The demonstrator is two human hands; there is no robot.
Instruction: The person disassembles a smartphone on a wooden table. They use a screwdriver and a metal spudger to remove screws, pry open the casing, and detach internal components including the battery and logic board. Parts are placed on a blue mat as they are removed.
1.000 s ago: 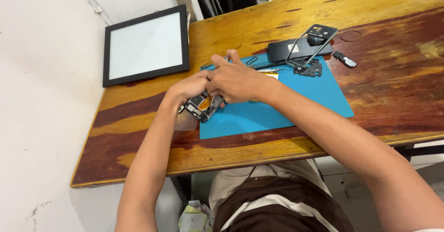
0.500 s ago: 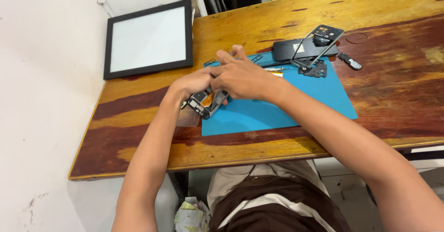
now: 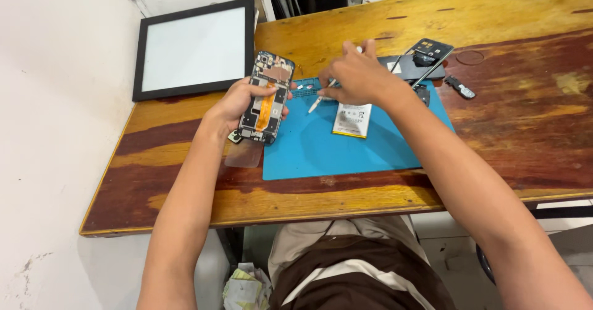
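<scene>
One view, from your head. Your left hand (image 3: 238, 103) has its grip closed around the opened black smartphone body (image 3: 267, 99), back cover off, orange flex cable bare, held tilted over the left edge of the blue rubber work mat (image 3: 346, 146). Your right hand (image 3: 358, 75) pinches a slim white pry tool (image 3: 320, 100). The white flat battery (image 3: 352, 120) already lies out on the mat; judging by that, disassembly is well along, boards remaining. The worn wooden table (image 3: 309, 192) stands against a white wall, with a black-framed white panel (image 3: 194, 49) far left.
</scene>
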